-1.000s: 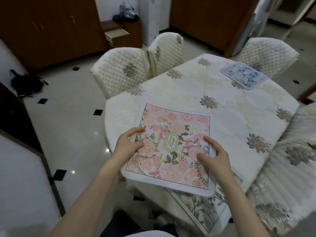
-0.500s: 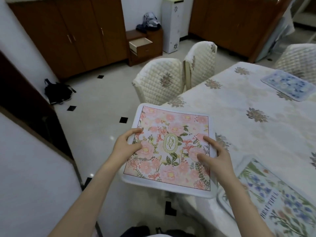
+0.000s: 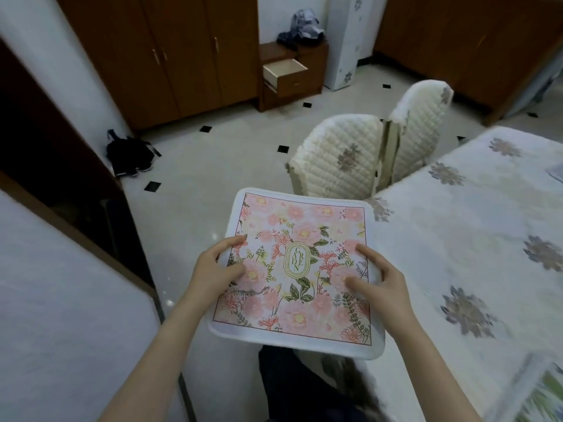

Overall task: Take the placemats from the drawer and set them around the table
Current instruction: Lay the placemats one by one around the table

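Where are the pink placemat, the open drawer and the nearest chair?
Pink placemat (image 3: 297,263), head view: the oval emblem at its middle.
Open drawer (image 3: 286,68), head view: its pale inside.
Nearest chair (image 3: 338,159), head view: the quilted backrest.

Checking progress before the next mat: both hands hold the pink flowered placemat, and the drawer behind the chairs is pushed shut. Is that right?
Not quite. The head view shows the drawer pulled open, not shut. The rest stands: the left hand and right hand both hold the pink flowered placemat, with the chairs in front of the drawer.

Bare forearms and hands (image 3: 219,271), no sleeves in view; dark trousers (image 3: 292,388) below.
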Available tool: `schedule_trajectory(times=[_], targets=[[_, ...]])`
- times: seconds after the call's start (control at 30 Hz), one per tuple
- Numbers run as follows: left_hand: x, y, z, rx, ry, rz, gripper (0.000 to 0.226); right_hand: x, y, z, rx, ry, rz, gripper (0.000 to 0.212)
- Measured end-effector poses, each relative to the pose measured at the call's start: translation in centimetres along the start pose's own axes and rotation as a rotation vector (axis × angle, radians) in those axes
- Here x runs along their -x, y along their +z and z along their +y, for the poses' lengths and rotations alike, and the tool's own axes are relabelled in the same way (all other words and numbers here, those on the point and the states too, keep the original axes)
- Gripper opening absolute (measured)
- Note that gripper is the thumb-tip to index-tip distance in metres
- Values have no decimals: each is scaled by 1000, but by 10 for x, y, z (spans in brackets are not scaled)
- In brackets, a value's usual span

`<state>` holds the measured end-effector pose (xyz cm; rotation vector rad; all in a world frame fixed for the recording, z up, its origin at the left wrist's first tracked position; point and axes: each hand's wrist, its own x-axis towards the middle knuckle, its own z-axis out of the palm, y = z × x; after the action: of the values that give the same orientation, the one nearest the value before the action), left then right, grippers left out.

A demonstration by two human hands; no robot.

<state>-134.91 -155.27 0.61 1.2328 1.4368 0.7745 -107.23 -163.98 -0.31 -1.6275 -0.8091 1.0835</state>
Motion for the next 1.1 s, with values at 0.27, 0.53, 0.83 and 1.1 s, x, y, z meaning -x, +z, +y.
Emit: schedule_trajectory(times=[0.27,0.53,0.83,1.1], targets=[[-145,-63,48,-10,6,108,54,-157,91,-71,-39,-52,-139,62],[-267,-107,93,8,-6,182,55,-281,165,-133,-58,-1,-222,62],[-454,-146,112,13,49,106,57,-425,246,-156,-67,-41,-122,62],[-648,-151,185,-82,103,-165,57,-527,290,-195,-42,-53,191,62]])
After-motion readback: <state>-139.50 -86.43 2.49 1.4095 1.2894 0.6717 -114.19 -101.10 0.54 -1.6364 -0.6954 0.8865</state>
